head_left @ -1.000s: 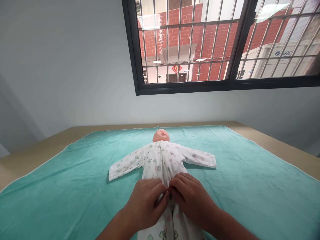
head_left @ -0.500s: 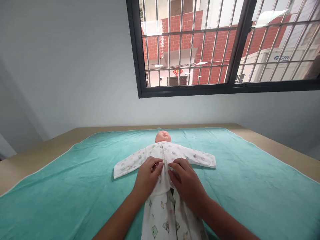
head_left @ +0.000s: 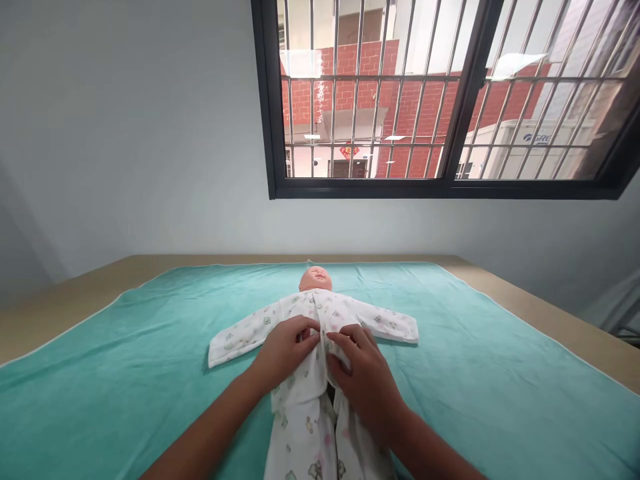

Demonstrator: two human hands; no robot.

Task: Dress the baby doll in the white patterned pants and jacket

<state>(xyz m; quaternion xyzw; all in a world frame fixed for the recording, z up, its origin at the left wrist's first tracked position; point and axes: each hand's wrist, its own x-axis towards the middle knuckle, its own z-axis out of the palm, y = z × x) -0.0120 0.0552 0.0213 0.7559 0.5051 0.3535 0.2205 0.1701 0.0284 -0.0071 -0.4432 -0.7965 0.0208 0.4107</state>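
Note:
A baby doll (head_left: 315,278) lies on its back, head away from me, its arms stretched out in long sleeves. It wears a white baby shirt (head_left: 250,333) printed with small animals, and matching trousers (head_left: 303,437). On the shirt's front, my left hand (head_left: 285,350) pinches the cloth beside the centre opening with thumb and forefinger. Facing it, my right hand (head_left: 367,373) has its fingers bent and pinches the opposite edge. The fingers partly hide the closure between them. Below the hands the shirt's edges part, with a dark gap (head_left: 331,392) showing.
A green cloth (head_left: 150,347) with slight wrinkles covers most of the wooden table (head_left: 75,293). Behind the table stands a grey wall (head_left: 150,167) with a barred, dark-framed window (head_left: 360,189).
The camera view has shifted slightly, so the doll appears further left. My fingertips stay at the shirt's opening, with the right thumb and fingers adjusting a little.

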